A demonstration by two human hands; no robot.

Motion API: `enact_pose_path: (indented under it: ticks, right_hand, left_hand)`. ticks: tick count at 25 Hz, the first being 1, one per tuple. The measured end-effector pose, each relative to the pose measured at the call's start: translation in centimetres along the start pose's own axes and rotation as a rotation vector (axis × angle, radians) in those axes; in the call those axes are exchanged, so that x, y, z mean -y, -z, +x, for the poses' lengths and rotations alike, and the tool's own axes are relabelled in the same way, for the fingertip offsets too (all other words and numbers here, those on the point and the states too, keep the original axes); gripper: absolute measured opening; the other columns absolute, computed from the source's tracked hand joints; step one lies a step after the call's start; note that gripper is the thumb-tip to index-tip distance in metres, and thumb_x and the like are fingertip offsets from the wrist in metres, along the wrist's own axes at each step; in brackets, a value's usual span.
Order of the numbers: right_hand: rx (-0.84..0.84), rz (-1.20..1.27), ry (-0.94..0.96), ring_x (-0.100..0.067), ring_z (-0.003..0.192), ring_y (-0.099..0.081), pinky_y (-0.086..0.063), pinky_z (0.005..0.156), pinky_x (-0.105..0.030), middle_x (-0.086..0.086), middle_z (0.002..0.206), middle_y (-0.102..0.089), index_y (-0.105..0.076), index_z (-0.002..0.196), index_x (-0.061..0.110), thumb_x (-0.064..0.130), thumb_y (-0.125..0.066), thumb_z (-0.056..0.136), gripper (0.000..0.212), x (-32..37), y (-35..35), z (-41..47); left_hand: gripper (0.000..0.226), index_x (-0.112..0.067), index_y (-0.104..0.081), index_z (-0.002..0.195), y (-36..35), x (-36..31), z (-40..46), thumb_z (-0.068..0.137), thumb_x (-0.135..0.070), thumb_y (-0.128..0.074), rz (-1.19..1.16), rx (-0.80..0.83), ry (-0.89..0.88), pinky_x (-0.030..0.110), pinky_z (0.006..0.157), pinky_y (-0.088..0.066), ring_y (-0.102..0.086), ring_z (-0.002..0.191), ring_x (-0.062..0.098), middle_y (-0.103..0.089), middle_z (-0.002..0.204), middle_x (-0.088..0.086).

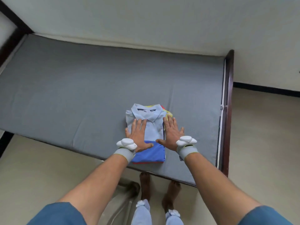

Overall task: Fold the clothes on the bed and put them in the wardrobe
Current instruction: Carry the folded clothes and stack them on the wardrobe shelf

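Person stands at the near edge of the bed (81,82), both arms stretched out over a small stack of folded clothes (148,135). Stack sits on the grey mattress, near edge, right of centre, well short of the dark wood footboard (228,111) on the right.

Top item: light blue polo shirt (151,120), collar at the far end, folded to a neat rectangle. Under it a brighter blue garment (149,154) sticks out at the near end, with a red edge (146,162) showing at the very bottom. Yellow fabric (168,113) peeks out at the far right corner.

Left hand (138,137): flat, fingers straight and spread, palm down on the left part of the polo, thumb over the blue garment. Gripping nothing.

Right hand (172,135): flat as well, fingers straight, lying along the right edge of the stack, partly on the mattress, thumb pointing left onto the blue garment. Gripping nothing.

Both wrists carry grey bands with white pods (186,140). Bare feet (159,192) on the beige floor (259,143) below the bed edge. Wardrobe not in view.
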State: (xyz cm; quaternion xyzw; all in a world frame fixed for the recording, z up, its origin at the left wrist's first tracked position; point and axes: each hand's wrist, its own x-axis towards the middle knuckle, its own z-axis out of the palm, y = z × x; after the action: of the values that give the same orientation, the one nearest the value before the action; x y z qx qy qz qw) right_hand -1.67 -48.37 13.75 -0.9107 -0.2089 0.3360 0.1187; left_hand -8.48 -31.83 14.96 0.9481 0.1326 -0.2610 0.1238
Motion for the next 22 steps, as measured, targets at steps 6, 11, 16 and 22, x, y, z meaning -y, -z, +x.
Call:
enact_pose_path:
  ticks: [6,11,16,22]
  right_hand:
    - [0.055,0.126,-0.062,-0.028,0.148,0.013,-0.017,0.111,-0.066,0.002,0.160,0.021,0.007,0.154,0.024,0.048,-0.061,0.087,0.098,-0.7,-11.0,10.7]
    - [-0.275,0.652,-0.251,-0.034,0.133,-0.039,-0.036,0.107,-0.040,-0.013,0.151,-0.034,-0.016,0.153,0.017,0.029,-0.080,0.073,0.102,-2.1,-17.2,13.3]
    - [-0.289,1.095,-0.514,-0.021,0.116,-0.056,-0.044,0.101,-0.032,0.001,0.127,-0.054,-0.037,0.134,0.015,0.033,-0.093,0.056,0.097,-2.0,-17.0,14.9]
    - [-0.104,1.266,-0.571,-0.012,0.097,-0.068,-0.055,0.091,-0.034,0.006,0.108,-0.071,-0.061,0.117,0.015,0.041,-0.098,0.038,0.091,-3.5,-17.5,17.3]
  left_hand:
    - [0.111,-0.031,0.006,0.152,-10.5,4.8,10.9,0.073,-0.060,-0.066,-0.014,0.085,-0.040,0.059,0.115,-0.010,0.014,0.148,0.019,0.010,0.161,-0.006]
    - [0.114,-0.031,-0.011,0.153,-15.7,10.3,13.4,0.059,-0.072,-0.063,-0.313,-0.123,0.019,0.049,0.116,-0.020,-0.013,0.146,0.026,-0.018,0.158,0.000]
    - [0.110,-0.017,-0.028,0.146,-16.3,13.3,14.6,0.058,-0.038,-0.091,-1.085,0.037,0.331,0.031,0.111,-0.036,-0.050,0.123,0.008,-0.049,0.141,-0.003]
    - [0.101,-0.019,-0.052,0.128,-16.9,14.5,17.9,0.041,-0.042,-0.097,-1.293,0.146,0.388,0.039,0.099,-0.050,-0.064,0.110,0.013,-0.067,0.121,-0.004]
